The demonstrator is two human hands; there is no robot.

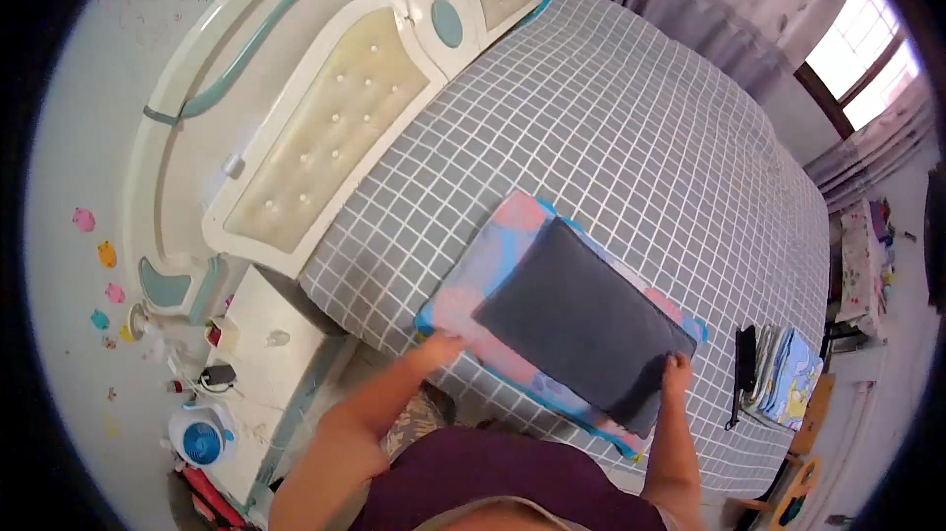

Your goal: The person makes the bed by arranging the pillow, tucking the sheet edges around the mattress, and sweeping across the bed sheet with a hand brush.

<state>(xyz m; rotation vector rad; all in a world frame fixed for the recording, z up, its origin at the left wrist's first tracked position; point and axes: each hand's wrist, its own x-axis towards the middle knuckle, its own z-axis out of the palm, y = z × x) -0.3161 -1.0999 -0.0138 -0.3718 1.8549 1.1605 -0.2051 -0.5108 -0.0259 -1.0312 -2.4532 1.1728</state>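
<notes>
A flat, dark grey folded cloth lies on a larger pink and blue patterned folded cloth near the bed's front edge. The patterned cloth shows around the grey one, mostly on the left and along the near side. My right hand is closed on the right edge of the grey cloth. At the near left corner of the patterned cloth, my left hand has its fingers closed against the edge. Its fingertips are small and slightly blurred.
The bed has a grey checked sheet and a padded headboard. On its right lies a stack of folded clothes beside a black strap-like item. A white nightstand at left holds a small blue fan.
</notes>
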